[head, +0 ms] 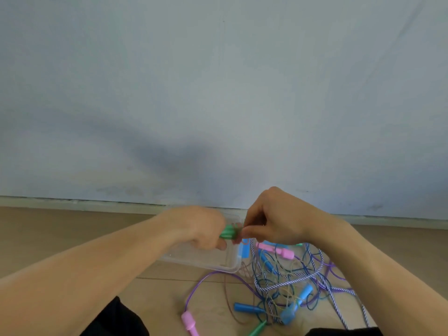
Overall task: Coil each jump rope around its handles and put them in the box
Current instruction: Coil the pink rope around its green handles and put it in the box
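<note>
Our left hand (206,226) grips green handles (228,232) above the clear box (232,263) — our right hand (274,219) pinches their cord. Loose jump ropes (286,282) lie tangled on the floor, near right.

A: What is the operator wearing on the arms?

B: Nothing is covering them. Both forearms are showing bare from elbow to wrist, with no sleeves, watch, bands or rings visible on the left hand (201,226) or the right hand (278,217).

A: Any clothing appearing at all?

B: Black fabric (116,318) is showing at the lower edge, with a second black patch (344,332) lower right.
</note>
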